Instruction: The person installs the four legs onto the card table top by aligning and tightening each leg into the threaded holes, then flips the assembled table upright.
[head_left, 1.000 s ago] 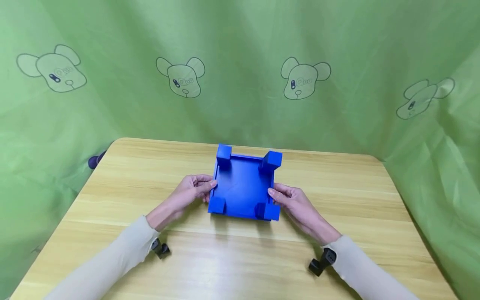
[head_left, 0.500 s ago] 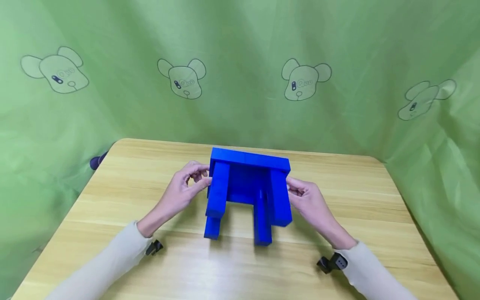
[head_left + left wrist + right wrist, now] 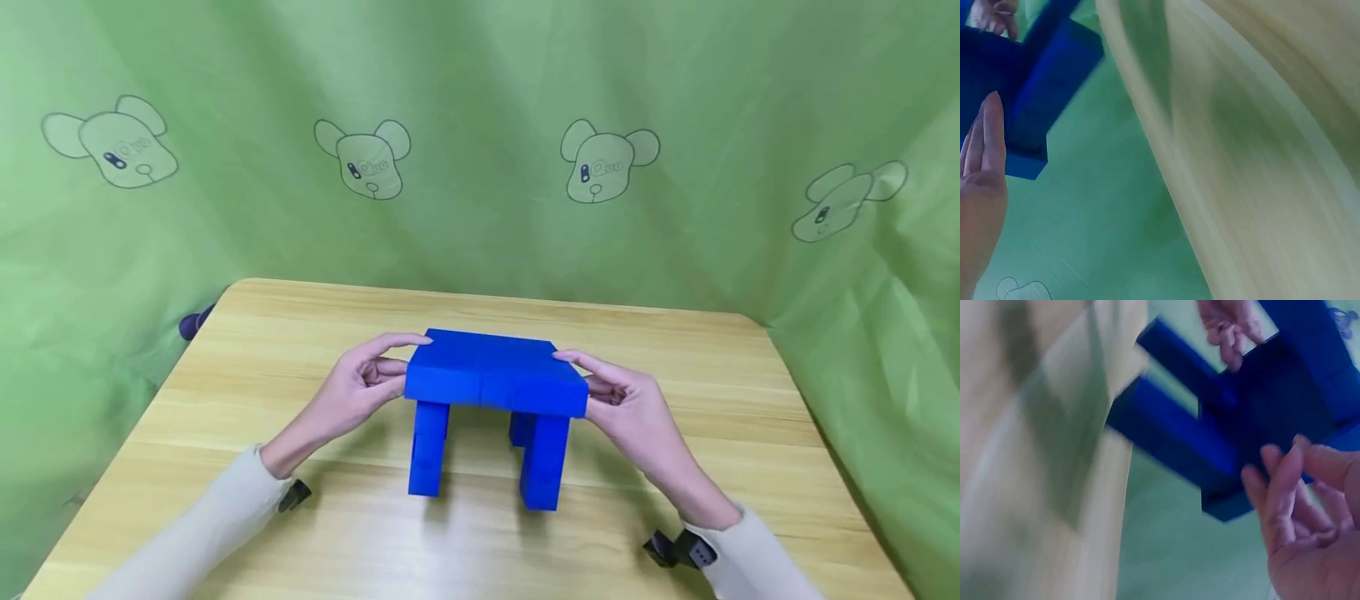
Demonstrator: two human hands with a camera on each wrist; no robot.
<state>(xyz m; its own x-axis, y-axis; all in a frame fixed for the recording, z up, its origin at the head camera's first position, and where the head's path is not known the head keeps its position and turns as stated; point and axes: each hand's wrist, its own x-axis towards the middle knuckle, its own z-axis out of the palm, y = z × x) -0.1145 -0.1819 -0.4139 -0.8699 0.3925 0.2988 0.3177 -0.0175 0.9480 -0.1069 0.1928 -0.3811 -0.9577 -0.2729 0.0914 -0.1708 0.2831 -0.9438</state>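
A small blue stool (image 3: 487, 354) with a square seat and several block legs is upright, legs down, over the middle of the table. My left hand (image 3: 367, 379) holds its left side, with a finger on the top edge and the thumb at the side. On the opposite side my right hand (image 3: 630, 408) grips the seat edge the same way. The right wrist view shows the seat's hollow underside (image 3: 1285, 400) and two legs (image 3: 1169, 428) pointing toward the tabletop, seemingly off it. In the head view the rear legs are mostly hidden.
A light wood-grain table (image 3: 300, 325) lies beneath. Green cloth (image 3: 480, 233) with mouse-head drawings surrounds its back and sides. A dark purple item (image 3: 191, 323) shows beyond the left table edge. Small black devices (image 3: 686, 550) sit on both wrists.
The blue stool has turned over from legs facing me to seat up and legs down. Both hands have rolled with it, and their fingers now lie over the top edges.
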